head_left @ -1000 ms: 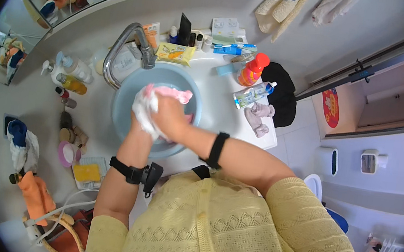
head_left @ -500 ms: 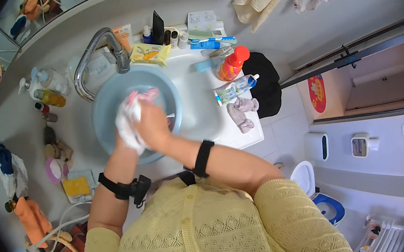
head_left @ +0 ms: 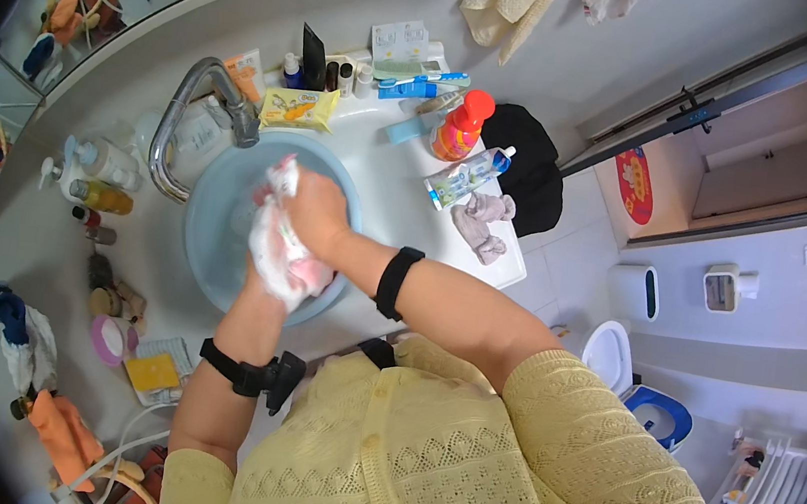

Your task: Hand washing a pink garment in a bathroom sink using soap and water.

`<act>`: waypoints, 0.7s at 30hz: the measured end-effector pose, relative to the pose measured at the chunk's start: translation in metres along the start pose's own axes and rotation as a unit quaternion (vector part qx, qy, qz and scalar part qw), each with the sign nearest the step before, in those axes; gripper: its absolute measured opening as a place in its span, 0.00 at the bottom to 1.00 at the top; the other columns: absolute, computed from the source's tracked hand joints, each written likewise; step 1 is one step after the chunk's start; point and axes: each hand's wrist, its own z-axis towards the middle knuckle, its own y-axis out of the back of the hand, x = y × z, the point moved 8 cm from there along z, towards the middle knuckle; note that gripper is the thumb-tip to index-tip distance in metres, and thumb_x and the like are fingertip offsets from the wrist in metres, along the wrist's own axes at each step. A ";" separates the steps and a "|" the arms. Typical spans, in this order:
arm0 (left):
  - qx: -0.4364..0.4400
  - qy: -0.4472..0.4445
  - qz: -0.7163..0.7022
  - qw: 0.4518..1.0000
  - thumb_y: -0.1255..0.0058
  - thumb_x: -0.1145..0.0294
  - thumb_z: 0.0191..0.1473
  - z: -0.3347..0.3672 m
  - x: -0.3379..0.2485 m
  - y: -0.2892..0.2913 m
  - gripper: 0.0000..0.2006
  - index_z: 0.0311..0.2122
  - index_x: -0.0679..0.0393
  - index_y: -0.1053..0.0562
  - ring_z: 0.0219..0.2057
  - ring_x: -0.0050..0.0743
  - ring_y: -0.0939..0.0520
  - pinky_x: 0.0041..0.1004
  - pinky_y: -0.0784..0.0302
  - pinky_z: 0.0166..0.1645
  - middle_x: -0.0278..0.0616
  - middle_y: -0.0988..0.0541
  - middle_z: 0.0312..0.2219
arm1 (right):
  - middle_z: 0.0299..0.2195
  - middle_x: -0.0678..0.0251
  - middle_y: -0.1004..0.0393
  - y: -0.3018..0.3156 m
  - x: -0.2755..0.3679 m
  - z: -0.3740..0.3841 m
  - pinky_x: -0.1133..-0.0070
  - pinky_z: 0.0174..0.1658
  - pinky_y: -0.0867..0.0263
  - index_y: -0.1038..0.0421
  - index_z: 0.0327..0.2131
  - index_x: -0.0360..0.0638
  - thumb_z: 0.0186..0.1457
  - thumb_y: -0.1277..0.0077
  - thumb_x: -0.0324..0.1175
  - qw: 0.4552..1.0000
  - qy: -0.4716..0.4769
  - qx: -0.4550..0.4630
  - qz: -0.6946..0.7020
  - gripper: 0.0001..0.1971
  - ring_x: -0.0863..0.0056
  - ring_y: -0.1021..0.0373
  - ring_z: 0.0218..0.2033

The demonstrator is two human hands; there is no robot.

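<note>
The cloth is a crumpled, wet-looking bundle, pink at its upper tip and in a patch near its lower end, and coated between them in what looks like thick white foam, its finer folds blurred. The right hand has its fingers curled around the upper part of it, while the rest hangs below those fingers and drapes over the left hand, whose own fingers are hidden, so their grip cannot be told. Beneath both hands' fingers sits a light blue basin.
</note>
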 end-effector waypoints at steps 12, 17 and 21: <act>0.053 0.018 -0.006 0.998 0.70 0.55 0.55 0.002 -0.008 -0.002 0.16 0.40 0.54 0.35 0.36 0.30 0.26 0.31 0.31 0.42 0.36 0.28 0.34 | 0.24 0.49 0.31 -0.002 0.013 -0.016 0.65 0.31 0.39 0.32 0.33 0.41 0.46 0.55 0.36 1.000 0.016 -0.019 0.005 0.12 0.50 0.35 0.27; 0.063 0.080 -0.027 0.994 0.69 0.52 0.55 -0.009 -0.009 -0.013 0.16 0.38 0.51 0.35 0.36 0.27 0.27 0.31 0.31 0.40 0.34 0.29 0.34 | 0.25 0.50 0.31 -0.001 0.026 -0.008 0.65 0.33 0.39 0.30 0.31 0.43 0.47 0.56 0.38 0.996 0.048 0.045 0.064 0.11 0.51 0.34 0.29; 0.026 0.059 -0.014 0.998 0.70 0.52 0.55 -0.008 -0.017 0.002 0.17 0.41 0.51 0.34 0.37 0.32 0.28 0.31 0.33 0.43 0.36 0.30 0.34 | 0.26 0.48 0.31 -0.003 0.037 -0.016 0.66 0.34 0.39 0.31 0.31 0.40 0.46 0.55 0.37 0.999 0.005 0.039 -0.010 0.12 0.51 0.34 0.29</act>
